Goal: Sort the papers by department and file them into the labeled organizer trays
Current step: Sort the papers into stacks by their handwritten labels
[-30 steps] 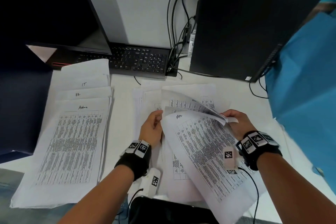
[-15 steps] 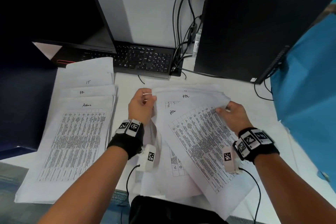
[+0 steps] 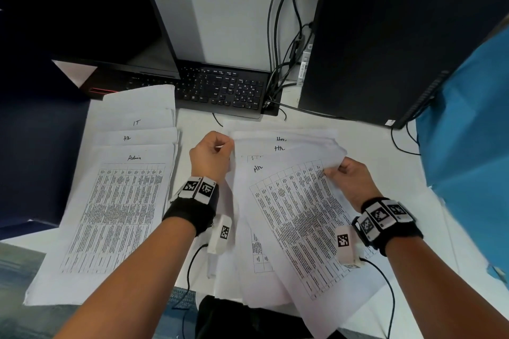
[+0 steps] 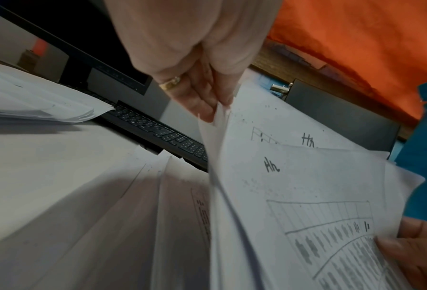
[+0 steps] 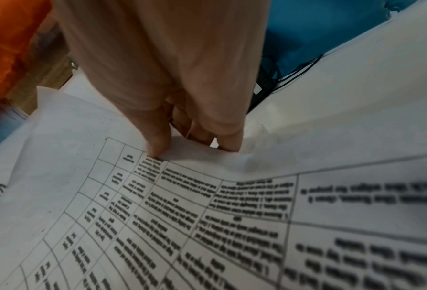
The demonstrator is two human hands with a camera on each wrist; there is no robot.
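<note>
A fanned bunch of HR papers (image 3: pixel 297 217), printed tables with "HR" handwritten on top, lies tilted in the middle of the desk. My left hand (image 3: pixel 212 157) pinches the bunch's top left corner (image 4: pixel 220 117). My right hand (image 3: pixel 349 176) pinches its upper right edge (image 5: pixel 197 155), thumb on the printed table. To the left lie sorted piles: the Admin pile (image 3: pixel 110 215) nearest, the HR pile (image 3: pixel 137 137) behind it and the IT pile (image 3: pixel 137 121) farthest. No organizer trays are in view.
A black keyboard (image 3: pixel 220 91) lies behind the papers under a dark monitor (image 3: pixel 82 8). A black computer tower (image 3: pixel 399 36) with cables (image 3: pixel 286 63) stands at the back right. Blue cloth (image 3: pixel 468 146) hangs on the right. More loose sheets (image 3: pixel 248 270) lie under the held bunch.
The lifted top sheet has come down flat onto the bunch. My left hand moved up from the bunch's left edge to its top left corner; my right hand stays on the right edge.
</note>
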